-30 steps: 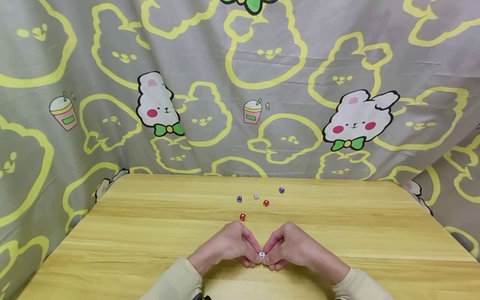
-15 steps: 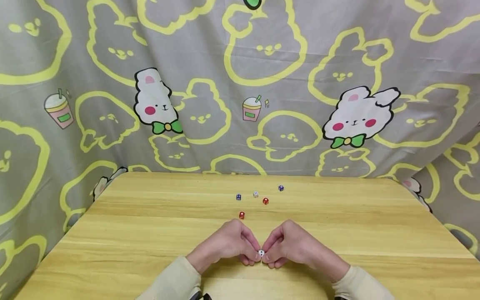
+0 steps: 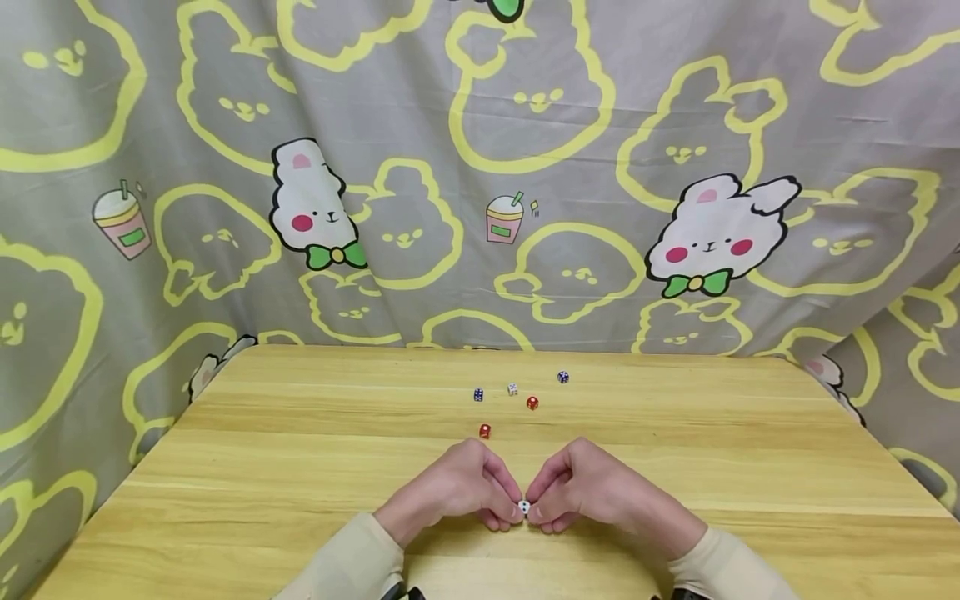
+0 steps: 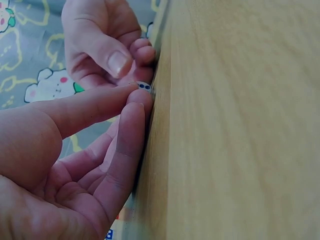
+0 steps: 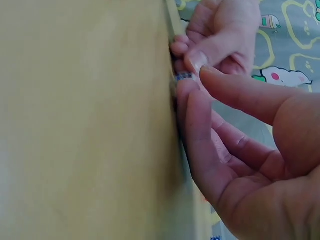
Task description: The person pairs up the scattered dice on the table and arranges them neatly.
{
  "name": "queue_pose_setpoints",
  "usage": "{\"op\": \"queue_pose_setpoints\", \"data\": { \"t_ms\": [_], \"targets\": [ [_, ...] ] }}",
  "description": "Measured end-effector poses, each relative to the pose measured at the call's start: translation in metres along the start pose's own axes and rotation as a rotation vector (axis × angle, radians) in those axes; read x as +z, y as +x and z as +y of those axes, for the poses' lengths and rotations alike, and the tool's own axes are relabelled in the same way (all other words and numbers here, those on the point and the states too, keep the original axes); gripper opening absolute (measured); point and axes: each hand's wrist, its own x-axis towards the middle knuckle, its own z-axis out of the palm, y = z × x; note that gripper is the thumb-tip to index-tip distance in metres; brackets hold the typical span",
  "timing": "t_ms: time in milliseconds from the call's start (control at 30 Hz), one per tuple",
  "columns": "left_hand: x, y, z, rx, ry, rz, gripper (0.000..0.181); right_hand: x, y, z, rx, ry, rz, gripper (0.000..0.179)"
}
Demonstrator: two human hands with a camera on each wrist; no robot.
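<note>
A small white die (image 3: 524, 507) with dark pips is just above the table, between my two hands near its front. My left hand (image 3: 472, 483) pinches it with thumb and fingertips. In the left wrist view the die (image 4: 144, 86) shows beyond those fingertips. My right hand (image 3: 583, 485) is close on the other side, fingers bent and lower fingers near the wood. In the right wrist view, my right thumb (image 5: 240, 95) stands apart from the forefinger, with the die (image 5: 185, 76) at the fingertips' far side.
Farther back on the wooden table (image 3: 300, 467) lie a near red die (image 3: 485, 432), a second red die (image 3: 532, 403), a white die (image 3: 513, 389), a blue die (image 3: 478, 395) and another blue die (image 3: 563, 377). A patterned curtain (image 3: 420, 108) hangs behind.
My right fingertips have drawn slightly to the right, away from the white die. My left hand keeps its place, and the dice farther back have not moved.
</note>
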Motion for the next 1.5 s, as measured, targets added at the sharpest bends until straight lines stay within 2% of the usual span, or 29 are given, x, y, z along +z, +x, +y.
{"op": "queue_pose_setpoints", "data": {
  "t_ms": [333, 600, 867, 1067, 1267, 1500],
  "targets": [
    [0.0, -0.001, -0.001, -0.003, 0.014, 0.001, 0.013, -0.023, 0.002, -0.013, -0.072, -0.169, 0.06, 0.024],
    [0.0, 0.0, 0.0, -0.003, 0.008, -0.01, 0.013, -0.033, 0.013, -0.021, -0.135, -0.308, 0.197, 0.024],
    [0.001, -0.001, 0.001, -0.004, 0.003, -0.017, 0.013, -0.042, 0.033, -0.022, -0.177, -0.339, 0.339, 0.018],
    [0.0, -0.002, 0.001, -0.011, 0.001, -0.019, 0.013, -0.047, 0.048, -0.022, -0.217, -0.34, 0.369, 0.015],
    [0.0, -0.002, 0.001, -0.011, -0.005, -0.019, 0.013, -0.05, 0.061, -0.023, -0.222, -0.347, 0.422, 0.02],
    [0.0, -0.002, 0.002, -0.011, -0.003, -0.02, 0.013, -0.05, 0.073, -0.021, -0.237, -0.301, 0.449, 0.025]
  ]
}}
